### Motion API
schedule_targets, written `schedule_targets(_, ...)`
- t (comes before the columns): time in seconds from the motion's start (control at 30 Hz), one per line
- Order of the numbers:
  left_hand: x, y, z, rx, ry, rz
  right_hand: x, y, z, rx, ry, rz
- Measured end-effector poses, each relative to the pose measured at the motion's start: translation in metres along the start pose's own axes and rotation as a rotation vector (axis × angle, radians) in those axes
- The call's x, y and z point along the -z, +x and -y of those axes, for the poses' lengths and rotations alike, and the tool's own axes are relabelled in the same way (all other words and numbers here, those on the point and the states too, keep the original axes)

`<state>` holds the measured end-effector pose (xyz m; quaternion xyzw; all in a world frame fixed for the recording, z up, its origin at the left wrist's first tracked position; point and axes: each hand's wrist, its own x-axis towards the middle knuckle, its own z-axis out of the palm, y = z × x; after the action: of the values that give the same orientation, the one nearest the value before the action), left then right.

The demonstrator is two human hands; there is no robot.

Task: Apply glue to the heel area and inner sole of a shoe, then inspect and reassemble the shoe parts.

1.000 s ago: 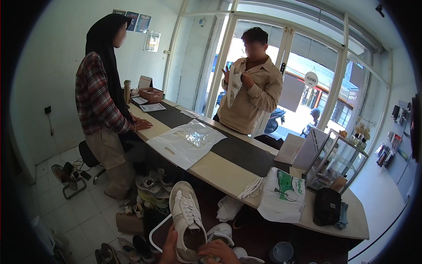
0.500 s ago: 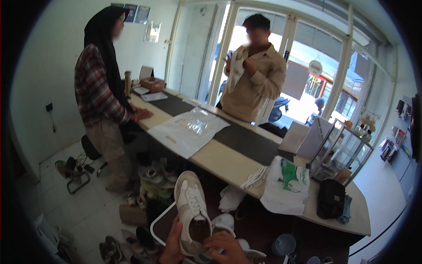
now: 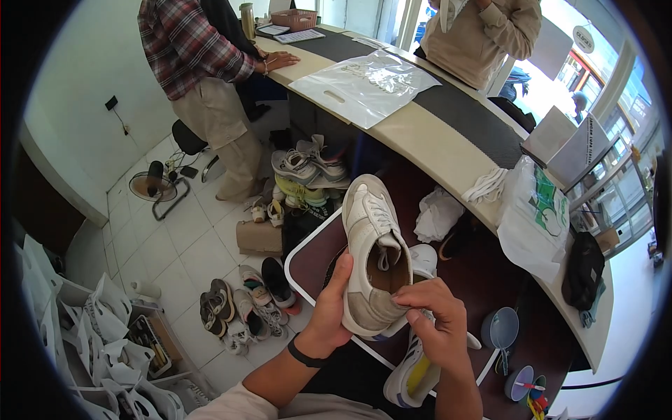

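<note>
A white sneaker with beige suede toe and heel panels (image 3: 364,217) is raised in front of me, toe pointing away, its opening facing me. My left hand (image 3: 327,311) is closed around its left side near the heel, thumb along the side. At the heel collar, the fingertips of my right hand (image 3: 442,322) pinch the rim. Below my hands lies another white shoe (image 3: 400,381) with a yellow insole, partly covered by my right wrist. Behind the held sneaker, one more white shoe (image 3: 424,257) shows in part.
Under the shoes is a low dark-topped table (image 3: 315,255) with a white edge. Blue cups (image 3: 500,327) stand at its right. Beyond runs a long counter (image 3: 448,157) with a plastic bag (image 3: 367,84); two people stand by it. Shoes (image 3: 255,308) line the floor at left.
My view has tilted down, so the counter and people sit higher in the picture. The sneaker is still in my left hand, with my right fingers at its heel.
</note>
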<state>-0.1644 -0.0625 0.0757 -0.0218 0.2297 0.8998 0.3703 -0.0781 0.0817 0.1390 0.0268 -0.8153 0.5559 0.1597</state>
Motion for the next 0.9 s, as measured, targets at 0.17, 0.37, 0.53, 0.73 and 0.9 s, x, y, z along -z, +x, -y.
schedule_targets(0.17,0.002,0.002,0.002,-0.043,0.040,-0.055,0.001,0.000,0.000,-0.004,0.003,-0.006)
schedule_targets(0.37,-0.009,0.000,-0.002,-0.184,0.088,-0.032,-0.010,-0.015,0.005,0.010,-0.013,-0.225)
schedule_targets(0.53,-0.011,-0.002,-0.002,-0.242,0.104,-0.084,-0.025,-0.023,-0.006,0.386,-0.382,-0.496)
schedule_targets(0.73,-0.011,-0.002,0.003,-0.250,0.036,-0.103,-0.028,-0.029,-0.013,0.322,-0.878,-0.134)
schedule_targets(0.9,-0.021,-0.004,0.001,-0.368,0.072,-0.100,-0.033,-0.025,-0.015,0.318,-0.806,-0.177)
